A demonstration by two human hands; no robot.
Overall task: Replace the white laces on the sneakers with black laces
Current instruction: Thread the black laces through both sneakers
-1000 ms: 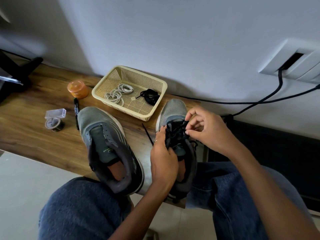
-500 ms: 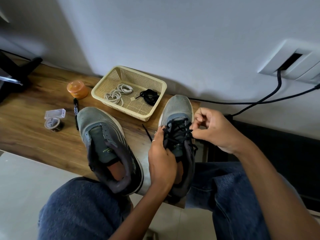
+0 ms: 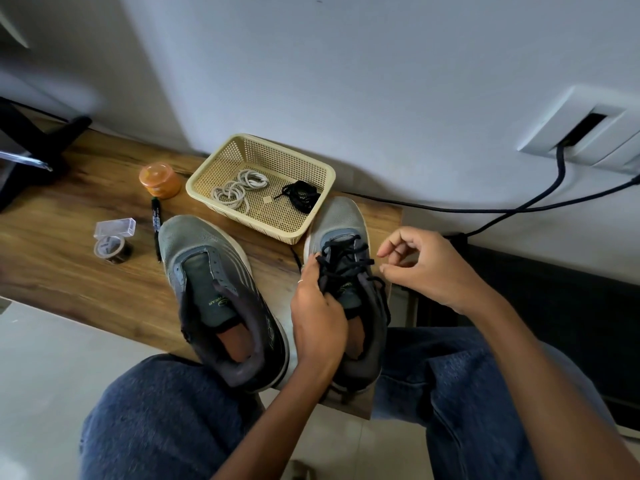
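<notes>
Letting go, her right hand (image 3: 426, 268) now hangs loosely curled just beside the right sneaker (image 3: 349, 271), whose black lace (image 3: 341, 261) her left hand (image 3: 317, 313) pinches, so threading probably continues.

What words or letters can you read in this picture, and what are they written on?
"WEAR": on the tongue of the unlaced left sneaker, beside a small logo; any letters before it cannot be made out.
Tongue of the right sneaker, with the black lace: the same print, mostly hidden, too small to read.
Black marker: white print, too blurred to read.
Black lace bundle in the basket: a label, unreadable.
</notes>
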